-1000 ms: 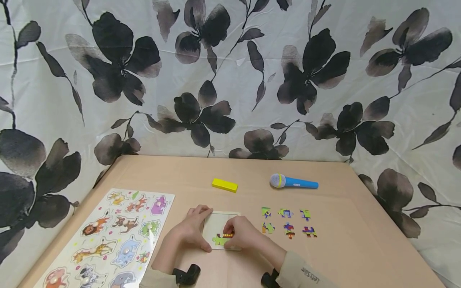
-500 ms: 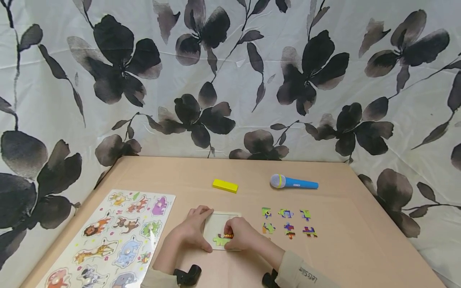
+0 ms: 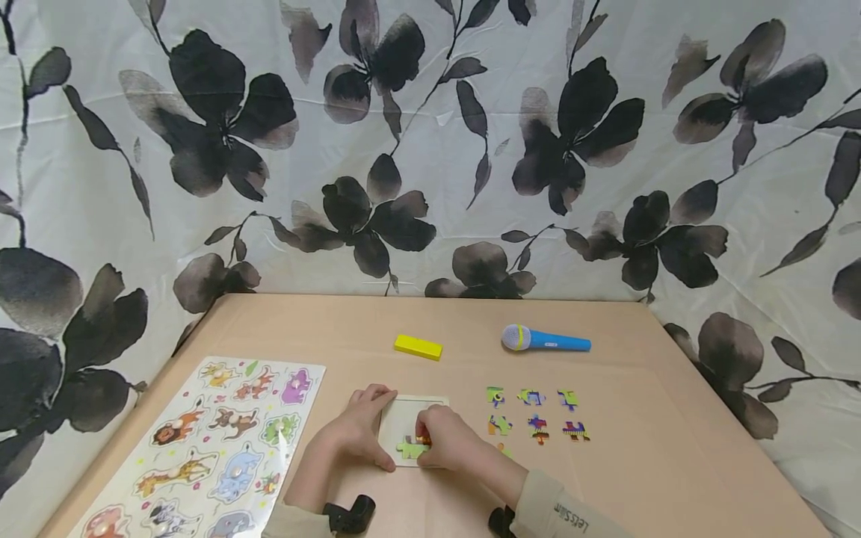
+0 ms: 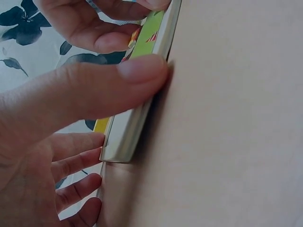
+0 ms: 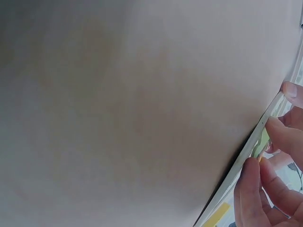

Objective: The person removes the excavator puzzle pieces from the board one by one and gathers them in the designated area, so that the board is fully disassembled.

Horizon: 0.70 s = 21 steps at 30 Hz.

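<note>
On the table lies a pale shallow puzzle tray [image 3: 406, 412]. My left hand [image 3: 359, 427] holds it, thumb on the near rim and fingers at the far left side; the left wrist view shows the thumb [image 4: 142, 71] close up against the edge. A light green jigsaw piece [image 3: 408, 449] sits at the tray's near side. Just right of it, my right hand [image 3: 457, 442] pinches a small red-and-yellow jigsaw piece [image 3: 424, 440], mostly covered by the fingers. The right wrist view shows those fingertips [image 5: 252, 165] right at the tray rim [image 5: 235, 169].
Several loose jigsaw pieces [image 3: 532, 397] lie in two rows right of the tray; another [image 3: 503, 449] is partly behind my right wrist. A yellow block [image 3: 418, 347] and a toy microphone [image 3: 548, 340] lie farther back. An animal sticker sheet [image 3: 195, 448] covers the left side.
My right fingers have shifted slightly over the red-and-yellow jigsaw piece, so less of it shows. My left hand and the tray stay in place.
</note>
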Available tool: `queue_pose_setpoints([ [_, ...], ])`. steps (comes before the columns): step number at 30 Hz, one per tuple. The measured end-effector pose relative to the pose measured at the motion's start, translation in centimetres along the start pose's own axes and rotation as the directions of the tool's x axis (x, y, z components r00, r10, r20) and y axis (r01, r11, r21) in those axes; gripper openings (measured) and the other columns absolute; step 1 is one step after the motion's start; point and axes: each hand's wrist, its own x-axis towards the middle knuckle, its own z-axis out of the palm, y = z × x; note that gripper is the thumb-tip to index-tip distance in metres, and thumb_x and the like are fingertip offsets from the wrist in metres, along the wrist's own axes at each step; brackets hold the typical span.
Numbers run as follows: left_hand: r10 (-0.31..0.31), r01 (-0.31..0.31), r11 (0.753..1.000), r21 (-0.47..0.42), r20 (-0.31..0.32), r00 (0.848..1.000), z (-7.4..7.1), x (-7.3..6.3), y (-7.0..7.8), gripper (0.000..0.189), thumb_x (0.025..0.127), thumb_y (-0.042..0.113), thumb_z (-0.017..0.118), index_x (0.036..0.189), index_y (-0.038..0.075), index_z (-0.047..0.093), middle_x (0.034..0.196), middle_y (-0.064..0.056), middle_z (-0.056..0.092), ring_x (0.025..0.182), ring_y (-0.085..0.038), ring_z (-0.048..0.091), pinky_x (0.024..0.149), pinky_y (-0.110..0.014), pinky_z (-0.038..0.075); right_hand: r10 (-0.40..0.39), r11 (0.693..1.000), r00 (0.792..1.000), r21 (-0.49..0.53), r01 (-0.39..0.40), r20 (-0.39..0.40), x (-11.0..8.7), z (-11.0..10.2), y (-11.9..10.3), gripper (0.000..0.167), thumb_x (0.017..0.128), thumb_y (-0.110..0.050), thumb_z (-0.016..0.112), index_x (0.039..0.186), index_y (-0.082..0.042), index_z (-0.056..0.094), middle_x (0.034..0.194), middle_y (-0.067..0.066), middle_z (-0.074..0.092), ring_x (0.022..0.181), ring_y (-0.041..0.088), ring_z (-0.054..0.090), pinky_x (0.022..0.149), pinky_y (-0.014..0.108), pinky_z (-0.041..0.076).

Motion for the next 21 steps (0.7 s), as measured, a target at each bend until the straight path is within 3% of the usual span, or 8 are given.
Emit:
queue_pose_setpoints([
  [12, -0.004, 0.004, 1.000, 0.006, 0.003, 1.000, -0.02, 0.07, 0.05, 0.105, 0.047, 0.028, 0.090, 0.135, -0.001, 0.040, 0.134, -0.010, 0.036, 0.115, -0.029, 0.031, 0.095, -0.048, 0.038, 0.005, 0.998, 1.000, 0.067, -0.005, 0.007, 0.21, -0.19, 0.28, 0.026, 0.062, -0.003, 0.079, 0.072, -0.010, 0.056, 0.065, -0.005, 0.049, 0.060, 0.006, 0.042, 0.053, 0.016, 0.040],
  [21, -0.012, 0.012, 1.000, 0.007, 0.003, 1.000, -0.03, -0.04, -0.02, 0.105, 0.048, 0.027, 0.090, 0.135, -0.001, 0.040, 0.134, -0.010, 0.036, 0.116, -0.029, 0.031, 0.095, -0.048, 0.038, -0.035, 0.991, 0.999, 0.132, 0.037, -0.014, 0.36, -0.37, 0.71, 0.024, 0.062, 0.003, 0.076, 0.070, -0.009, 0.057, 0.065, -0.005, 0.051, 0.059, 0.005, 0.043, 0.052, 0.016, 0.040],
])
